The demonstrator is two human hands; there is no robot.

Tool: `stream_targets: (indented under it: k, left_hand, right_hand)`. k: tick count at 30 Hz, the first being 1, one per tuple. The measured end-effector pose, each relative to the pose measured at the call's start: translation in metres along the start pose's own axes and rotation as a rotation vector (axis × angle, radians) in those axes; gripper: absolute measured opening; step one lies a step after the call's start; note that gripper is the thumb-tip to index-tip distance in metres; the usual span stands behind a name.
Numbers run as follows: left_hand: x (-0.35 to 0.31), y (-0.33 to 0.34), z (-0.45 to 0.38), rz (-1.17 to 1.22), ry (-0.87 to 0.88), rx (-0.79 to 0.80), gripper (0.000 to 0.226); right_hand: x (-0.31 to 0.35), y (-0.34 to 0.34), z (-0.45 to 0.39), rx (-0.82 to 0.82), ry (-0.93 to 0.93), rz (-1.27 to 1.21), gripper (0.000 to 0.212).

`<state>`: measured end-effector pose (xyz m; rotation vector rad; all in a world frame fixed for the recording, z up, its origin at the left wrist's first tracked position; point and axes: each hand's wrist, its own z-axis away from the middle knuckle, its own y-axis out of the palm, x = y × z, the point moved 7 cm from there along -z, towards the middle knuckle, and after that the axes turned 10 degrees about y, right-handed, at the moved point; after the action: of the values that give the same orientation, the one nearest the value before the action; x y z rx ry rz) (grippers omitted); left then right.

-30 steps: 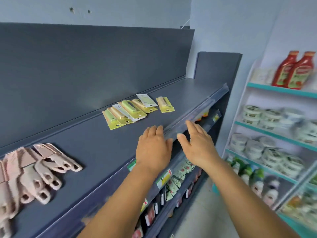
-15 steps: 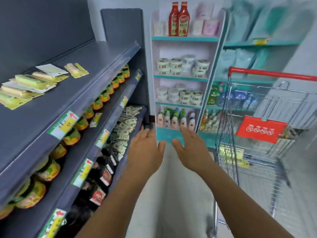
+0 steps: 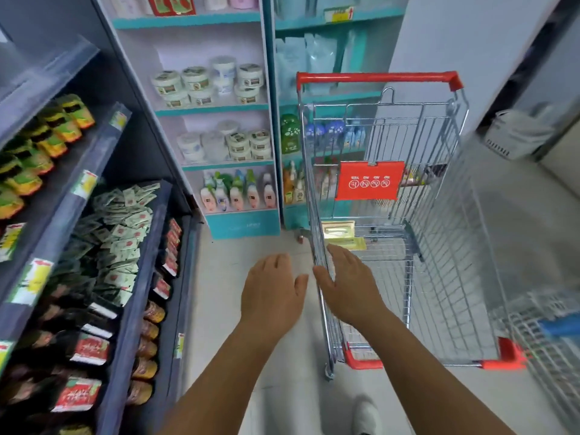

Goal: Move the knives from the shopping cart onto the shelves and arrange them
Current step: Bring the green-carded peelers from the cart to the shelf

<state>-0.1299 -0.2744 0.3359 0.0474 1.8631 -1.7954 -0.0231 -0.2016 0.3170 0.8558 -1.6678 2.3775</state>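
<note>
A wire shopping cart [image 3: 439, 215] with a red handle stands on the right. On its bottom, at the near left corner, lie yellow-carded knife packs [image 3: 340, 232]. My right hand [image 3: 346, 287] hovers over the cart's left rim, fingers straight, holding nothing. My left hand [image 3: 273, 293] is beside it over the floor, outside the cart, fingers relaxed and empty. The dark grey shelf unit [image 3: 62, 73] runs along the left; its top shelf with the placed knives is out of view.
The grey unit's lower shelves hold jars [image 3: 47, 133], sachets [image 3: 119, 221] and dark packets [image 3: 91, 350]. A teal and white rack [image 3: 219, 114] of tubs and bottles stands behind. A second wire basket [image 3: 546, 334] is at the right edge. My shoe [image 3: 367, 416] is on the floor.
I have turned from the top shelf to the right and down. Both empty hands dropped from the shelf edge toward the cart, which now fills the right of the view.
</note>
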Motion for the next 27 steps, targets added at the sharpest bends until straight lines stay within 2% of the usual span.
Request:
stream_targets:
  k: [12,17,27]
  left_hand:
    - [-0.091,0.112,-0.098,0.075,-0.006,0.127,0.061]
    - [-0.087,0.142,-0.149,0.063,-0.051,0.15,0.064]
    - [-0.057,0.201,-0.264,0.016,-0.012,0.254,0.066]
  right_hand:
    - [-0.135,-0.038,-0.096,0.104,0.069,0.002,0.058]
    - [-0.163,-0.035,-0.141,0.113,0.11,-0.024,0.058]
    - [-0.18,-0.013,-0.238,0.091,0.203,-0.08,0.05]
